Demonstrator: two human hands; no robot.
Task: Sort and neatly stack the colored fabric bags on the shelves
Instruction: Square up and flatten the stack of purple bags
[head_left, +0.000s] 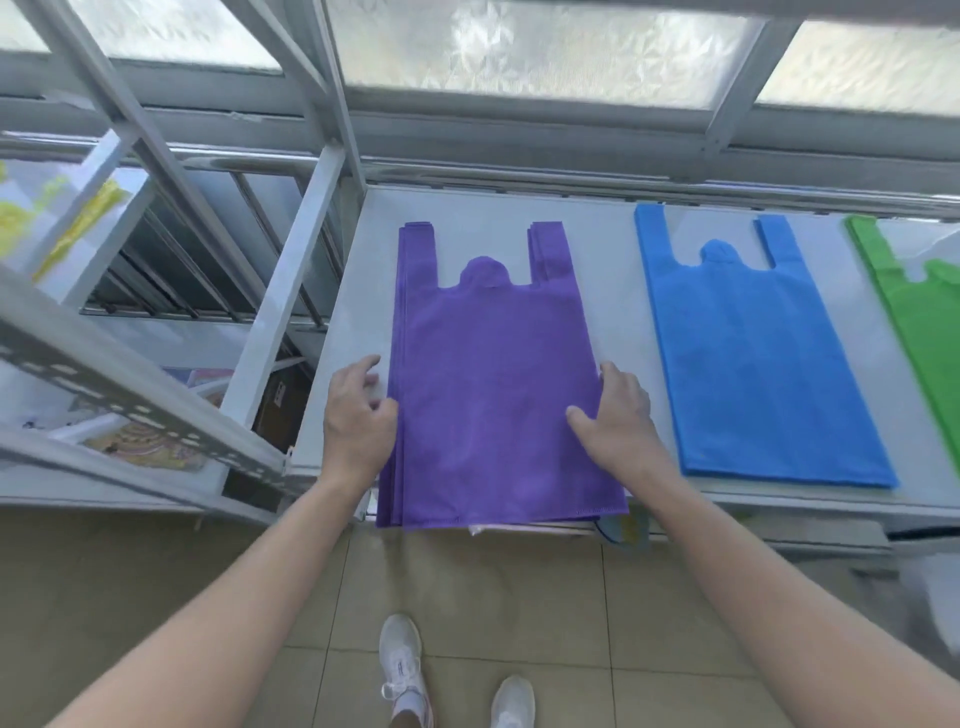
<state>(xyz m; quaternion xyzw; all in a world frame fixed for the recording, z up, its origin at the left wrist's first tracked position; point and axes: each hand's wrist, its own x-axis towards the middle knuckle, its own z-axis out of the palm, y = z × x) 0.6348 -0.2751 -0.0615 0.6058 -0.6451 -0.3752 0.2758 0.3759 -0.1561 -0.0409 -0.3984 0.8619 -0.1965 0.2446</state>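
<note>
- Both bare forearms reach forward, palms turned down.
- Left hand: fingers loosely curled, thumb tip at the edge of the purple stack; whether it pinches cannot be told.
- Right hand: thumb flat on the stack, fingers bent down over its edge.

No legible text (shelf prints blurred)
</note>
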